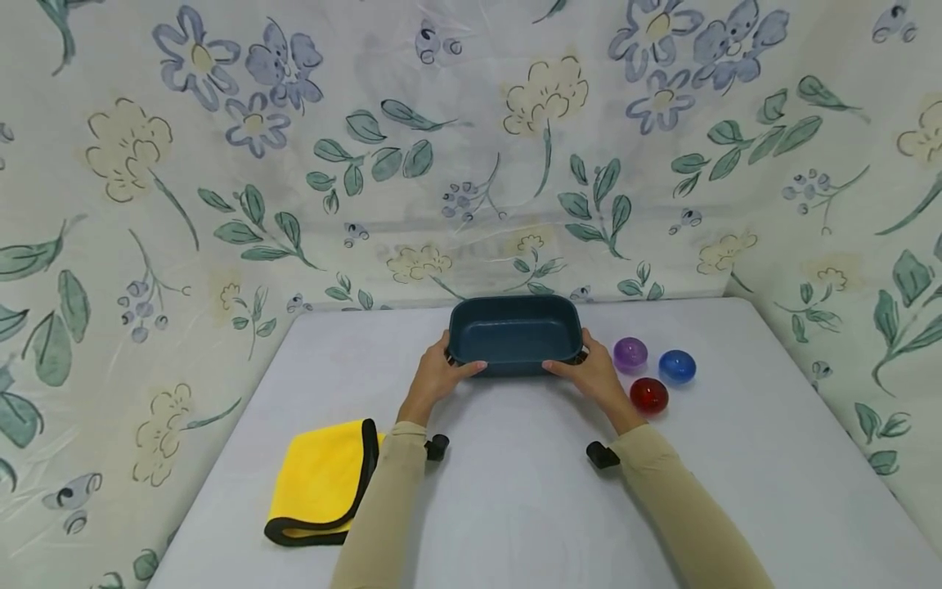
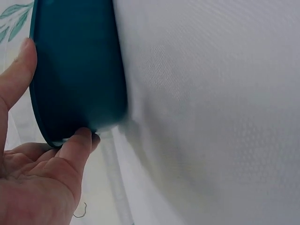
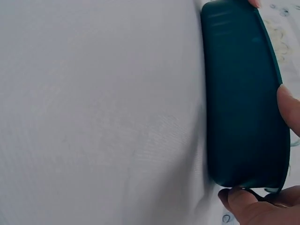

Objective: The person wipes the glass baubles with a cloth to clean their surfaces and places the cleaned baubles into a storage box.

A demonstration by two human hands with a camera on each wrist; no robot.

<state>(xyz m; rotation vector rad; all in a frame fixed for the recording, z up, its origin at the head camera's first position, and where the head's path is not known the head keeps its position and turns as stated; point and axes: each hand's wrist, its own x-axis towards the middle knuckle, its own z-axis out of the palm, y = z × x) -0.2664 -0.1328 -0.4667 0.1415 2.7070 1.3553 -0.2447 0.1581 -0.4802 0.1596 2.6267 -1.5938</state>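
A dark teal rectangular baking dish (image 1: 513,368) is at the far side of the white table, held at both ends. My left hand (image 1: 434,375) grips its left end, thumb along the front rim and fingers at the end wall. At the opposite end my right hand (image 1: 598,378) grips in the same way. The left wrist view has the fingers of the left hand (image 2: 47,183) bent under the dish's end (image 2: 77,65). Likewise, in the right wrist view, fingers of the right hand (image 3: 262,206) curl at the dish's end (image 3: 243,103). The dish's inside shows no contents.
Right of the dish lie three shiny balls: purple (image 1: 630,355), blue (image 1: 677,366) and red (image 1: 649,396), close to the right forearm. A folded yellow cloth (image 1: 316,474) with black edging lies beside the left sleeve (image 1: 386,507). Floral fabric (image 1: 471,164) stands behind the white table (image 1: 515,491).
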